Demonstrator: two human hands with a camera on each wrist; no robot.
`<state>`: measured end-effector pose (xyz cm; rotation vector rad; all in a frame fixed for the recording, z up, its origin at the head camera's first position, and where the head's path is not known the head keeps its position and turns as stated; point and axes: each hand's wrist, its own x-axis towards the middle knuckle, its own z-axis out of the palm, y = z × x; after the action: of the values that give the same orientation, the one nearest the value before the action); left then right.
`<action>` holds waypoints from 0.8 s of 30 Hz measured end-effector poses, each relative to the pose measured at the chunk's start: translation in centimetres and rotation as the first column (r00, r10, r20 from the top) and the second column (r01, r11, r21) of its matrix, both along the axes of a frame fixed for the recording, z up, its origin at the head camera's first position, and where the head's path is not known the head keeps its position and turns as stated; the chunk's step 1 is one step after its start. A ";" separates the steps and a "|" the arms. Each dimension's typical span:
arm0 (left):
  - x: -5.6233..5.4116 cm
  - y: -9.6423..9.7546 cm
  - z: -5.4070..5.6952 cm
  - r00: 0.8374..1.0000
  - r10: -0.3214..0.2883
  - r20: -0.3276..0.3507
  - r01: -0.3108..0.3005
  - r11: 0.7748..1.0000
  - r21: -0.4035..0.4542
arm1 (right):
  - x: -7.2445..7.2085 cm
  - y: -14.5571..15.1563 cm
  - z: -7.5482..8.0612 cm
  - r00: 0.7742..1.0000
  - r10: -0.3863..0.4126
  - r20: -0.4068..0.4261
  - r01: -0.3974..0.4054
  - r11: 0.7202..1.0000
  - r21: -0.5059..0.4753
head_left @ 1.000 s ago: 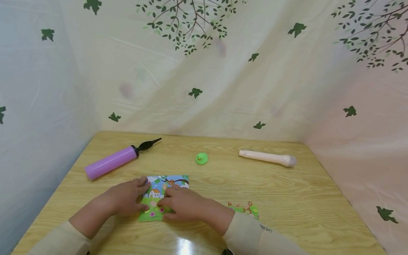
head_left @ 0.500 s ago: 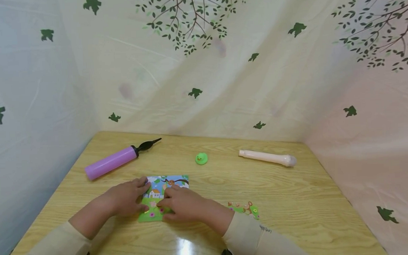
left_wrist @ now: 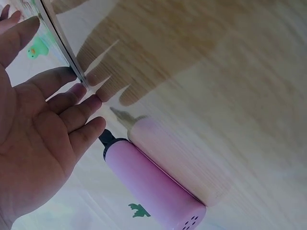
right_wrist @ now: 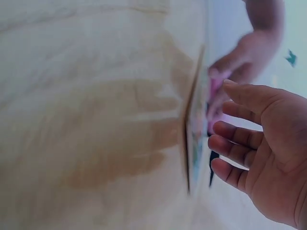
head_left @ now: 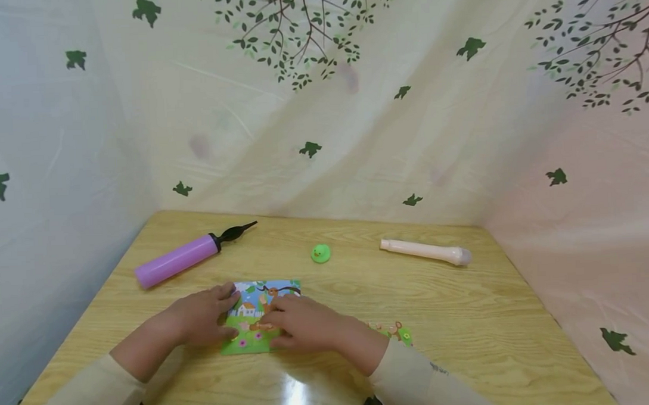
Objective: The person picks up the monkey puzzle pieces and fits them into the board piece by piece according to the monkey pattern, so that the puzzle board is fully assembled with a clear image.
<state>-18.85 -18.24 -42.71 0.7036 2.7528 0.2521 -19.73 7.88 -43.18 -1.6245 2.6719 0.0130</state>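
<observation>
A flat, square picture board (head_left: pixel 242 345) lies on the table, printed with a white house, flowers, a branch and brown animals. At its left edge rests my left hand (head_left: pixel 202 317), thumb and fingers spread over the side. My right hand (head_left: pixel 307 325) lies across the right part of the board and covers some of the picture. In the right wrist view, the fingers of the right hand (right_wrist: pixel 268 139) are loosely bent beside the thin board (right_wrist: pixel 193 143), with nothing seen between them. The left wrist view has the left fingertips at the board's edge (left_wrist: pixel 64 43).
A second, smaller picture piece (head_left: pixel 406 337) lies by the right sleeve, partly hidden. Farther back are a purple hand pump (head_left: pixel 178 259) with a black nozzle, a green toy duck (head_left: pixel 321 254) and a pale pink tube with a rounded end (head_left: pixel 425 251). A printed cloth hangs behind the table.
My right hand has slid slightly to the right, uncovering more of the picture's middle. The left hand and the board stay where they were.
</observation>
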 end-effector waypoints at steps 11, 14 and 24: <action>-0.1 0.0 -0.2 1.000 0.007 0.024 -0.007 1.000 -0.014 | -0.6 8.3 2.4 0.935 -0.302 0.183 0.311 0.950 -0.023; -0.2 0.0 -0.3 1.000 0.006 0.021 -0.006 1.000 -0.016 | -0.5 10.3 2.7 0.906 -0.364 0.217 0.373 0.928 0.001; -0.1 0.0 -0.3 1.000 -0.008 0.007 0.008 1.000 -0.007 | 0.8 14.2 1.8 0.825 -0.518 0.226 0.489 0.855 0.172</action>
<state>-18.96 -18.25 -43.01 0.7105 2.7426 0.2425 -18.95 22.12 -41.38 -0.7761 2.7325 -0.0616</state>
